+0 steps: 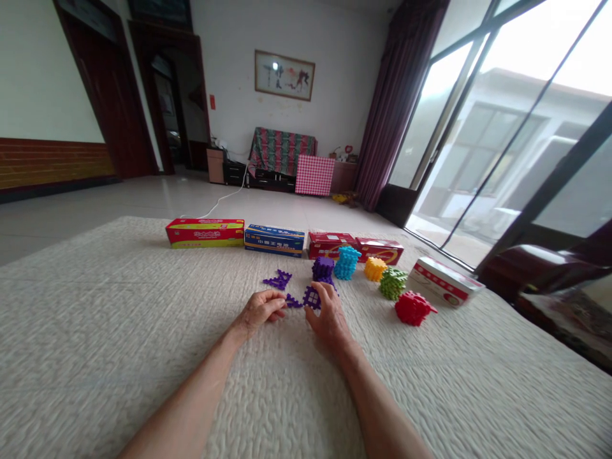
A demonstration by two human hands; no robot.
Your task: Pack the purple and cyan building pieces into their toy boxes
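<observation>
My left hand (pixel 261 311) and my right hand (pixel 329 315) rest close together on a cream quilted surface (pixel 119 331). Between them they pinch flat purple interlocking tiles (pixel 306 299). My left fingertips hold one tile's edge, and my right fingers hold a square grid tile. More loose purple tiles (pixel 278 279) lie just beyond my left hand. A stacked purple block (pixel 324 268) stands right behind my right hand.
Stacked tile blocks stand to the right: cyan (pixel 347 262), orange (pixel 375 268), green (pixel 393 283), red (pixel 414 308). Long boxes line the far edge: red-yellow (pixel 204 232), blue (pixel 274 240), two red (pixel 354 246), white-red (pixel 444 281). Large windows are on the right.
</observation>
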